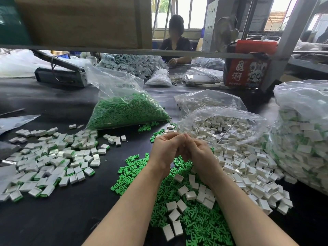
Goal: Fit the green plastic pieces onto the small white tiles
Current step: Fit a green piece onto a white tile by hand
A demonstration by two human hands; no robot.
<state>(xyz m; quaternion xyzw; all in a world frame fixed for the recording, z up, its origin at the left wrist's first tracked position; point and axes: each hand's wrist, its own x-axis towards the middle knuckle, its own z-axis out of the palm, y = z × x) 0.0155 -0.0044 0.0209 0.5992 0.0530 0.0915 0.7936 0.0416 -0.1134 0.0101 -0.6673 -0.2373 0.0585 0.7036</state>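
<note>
Nearest the body, loose green plastic pieces (195, 221) lie heaped on the dark counter (71, 219) between the two forearms, with a few bare small white tiles (174, 215) scattered on top of them, their long sides pointing every which way. Above that heap the left hand (166, 150) and right hand (199, 153) meet knuckle to knuckle, both with fingers curled inward, each grip closed around something small at the fingertips; what is pinched there is hidden by the fingers, so whether a tile and a green piece are already mated cannot be told. The next part lies straight below and toward the body, equally near either hand. Left of the hands, well apart across open counter, spreads the pile of finished tiles (53, 157) showing green edges; that open strip looks like the room for dropping a done one. To the right, bare tiles spill from an open clear bag (221, 128) just beyond the right hand. Farther back sits a bag of green pieces (127, 110), and at far right a large bag of assembled tiles (301, 139).
</note>
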